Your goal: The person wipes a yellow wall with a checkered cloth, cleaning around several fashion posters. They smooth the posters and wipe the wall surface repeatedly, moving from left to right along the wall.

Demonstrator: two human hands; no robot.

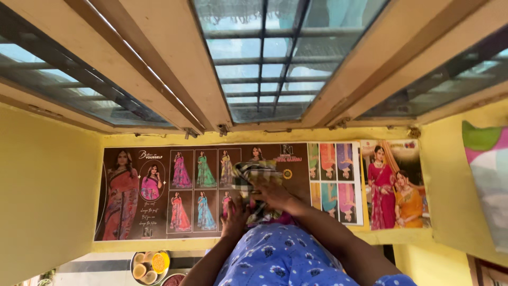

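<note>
A checked cloth in dark, white and yellow is held up against a wide dark poster of several people in bright dresses. My right hand lies over the cloth's lower part and grips it against the poster. Just left and lower, my left hand rests flat on the poster with fingers pointing up, touching the cloth's lower edge. Whether it also pinches the cloth is unclear. My blue flower-print clothing fills the bottom middle between my two forearms.
Above the poster is a wooden-framed window with glass and bars. Two smaller posters hang to the right on the yellow wall. A patterned fabric hangs at the right edge. A round plate of small items shows at lower left.
</note>
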